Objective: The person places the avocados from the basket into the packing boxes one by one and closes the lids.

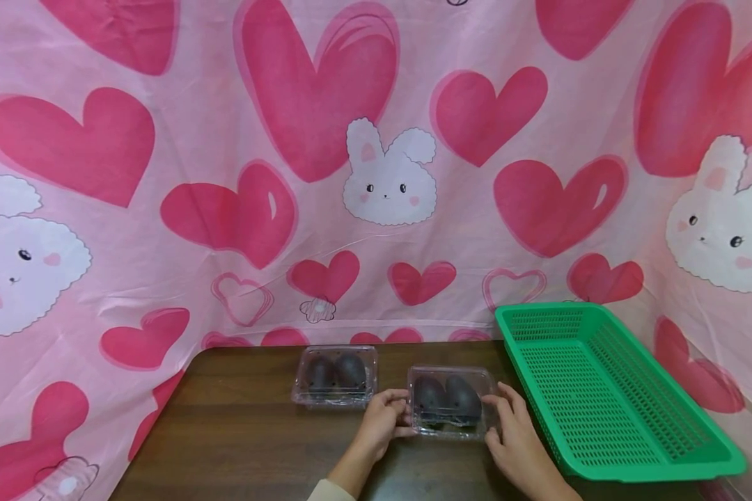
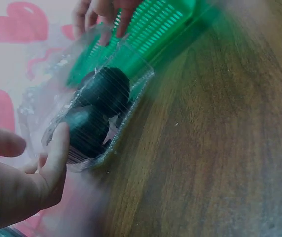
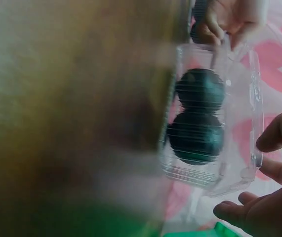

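Note:
A clear plastic clamshell box [image 1: 452,428] holds two dark, avocado-like fruits [image 1: 462,401], between my two hands over the wooden table. My left hand [image 1: 382,421] grips the box's left end, thumb at its near side and fingers toward the lid. At the opposite end my right hand [image 1: 517,438] holds the edge of the lid [image 3: 256,106] with its fingertips; its thumb stands lower, near the near corner. In the right wrist view the lid spreads away from the tray part. A second clear box [image 1: 301,395] with two similar dark fruits rests behind and left.
A green perforated plastic basket [image 1: 652,467] stands at the right, close beside my right hand. The brown wooden table [image 1: 244,445] ends at the back against a pink curtain [image 1: 326,243] printed with hearts and rabbits.

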The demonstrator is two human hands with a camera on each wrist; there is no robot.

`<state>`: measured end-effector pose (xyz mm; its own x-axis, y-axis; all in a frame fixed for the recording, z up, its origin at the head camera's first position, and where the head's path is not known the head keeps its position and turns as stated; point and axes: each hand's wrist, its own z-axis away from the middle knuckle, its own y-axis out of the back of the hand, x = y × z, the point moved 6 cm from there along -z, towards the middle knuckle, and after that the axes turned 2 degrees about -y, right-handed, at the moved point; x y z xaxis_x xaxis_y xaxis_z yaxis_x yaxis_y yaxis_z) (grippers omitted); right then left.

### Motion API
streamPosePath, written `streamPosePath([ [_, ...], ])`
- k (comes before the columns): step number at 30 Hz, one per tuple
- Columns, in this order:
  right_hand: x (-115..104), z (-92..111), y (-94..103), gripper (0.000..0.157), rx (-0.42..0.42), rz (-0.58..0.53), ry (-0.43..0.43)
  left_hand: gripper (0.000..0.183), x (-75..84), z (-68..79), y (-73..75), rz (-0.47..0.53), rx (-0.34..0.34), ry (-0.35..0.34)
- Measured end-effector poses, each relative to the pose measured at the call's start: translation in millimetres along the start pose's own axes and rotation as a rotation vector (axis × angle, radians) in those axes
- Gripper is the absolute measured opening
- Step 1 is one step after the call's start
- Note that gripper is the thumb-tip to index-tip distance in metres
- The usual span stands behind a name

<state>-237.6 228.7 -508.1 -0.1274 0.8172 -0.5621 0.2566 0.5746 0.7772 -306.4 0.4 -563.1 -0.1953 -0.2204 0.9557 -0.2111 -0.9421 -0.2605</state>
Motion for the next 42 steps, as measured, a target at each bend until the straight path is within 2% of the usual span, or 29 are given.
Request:
streamPosePath([
  [3, 5, 4, -3.7, 0.038, -0.019, -0.026, -0.045, 0.035, 0.7, 1.3, 0.7, 0.02, 0.002, 0.011],
  [12, 18, 6, -5.8, 0.033, 0.016, -0.064, -0.056, 0.057, 0.4, 4.9, -2.7, -0.001, -0.012, 0.021],
  [17, 26, 6, -7.2, 0.035, -0.02, -0.105, -0.142, 0.064, -0.4, 6.9, -5.4, -0.015, -0.029, 0.009],
  [23, 34, 1, -8.1, 0.031, -0.033, -0.222, -0.262, 0.062, -1.4, 6.9, -6.3, -0.006, -0.033, 0.001],
  [27, 40, -1, -11.0, 0.034, -0.038, -0.379, -0.324, 0.061, -2.4, 6.4, -6.5, -0.003, -0.025, -0.006],
  [34, 52, -3, -23.6, 0.052, -0.138, -0.738, -0.526, 0.061, 1.3, 7.9, -9.7, 0.003, -0.011, -0.004],
  [37, 55, 0, -26.6, 0.055, -0.164, -0.881, -0.584, 0.063, 2.8, 8.5, -9.8, 0.001, -0.004, -0.003],
  [39, 56, 2, -27.3, 0.056, -0.175, -0.943, -0.602, 0.063, 2.9, 8.7, -9.4, -0.002, 0.002, 0.0],
  [42, 56, 4, -27.7, 0.055, -0.19, -0.979, -0.607, 0.064, 2.5, 8.5, -8.7, -0.005, 0.009, -0.002],
])
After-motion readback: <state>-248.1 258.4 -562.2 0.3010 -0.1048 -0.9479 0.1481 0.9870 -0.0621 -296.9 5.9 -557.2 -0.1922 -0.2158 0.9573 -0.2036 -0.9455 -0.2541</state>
